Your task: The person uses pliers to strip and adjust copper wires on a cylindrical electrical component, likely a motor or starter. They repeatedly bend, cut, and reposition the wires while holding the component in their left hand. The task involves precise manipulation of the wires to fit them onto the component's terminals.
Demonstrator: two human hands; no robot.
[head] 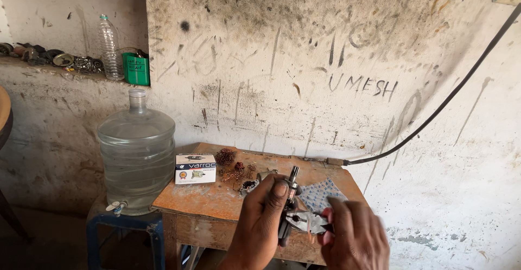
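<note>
Gripping a small metal shaft part point(291, 194) upright, the left hand point(260, 224) closes around its dark lower body, above the front edge of the worn orange table point(217, 199). Right hand point(353, 237) clasps pliers point(309, 222) whose tips meet the part. Behind: white carton point(195, 168), copper windings point(225, 156), patterned cloth point(320, 194), large water jug point(137, 153).

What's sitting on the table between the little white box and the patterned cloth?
In the head view, between the white box and the cloth lie copper wire coils and small metal parts on the table.
</note>
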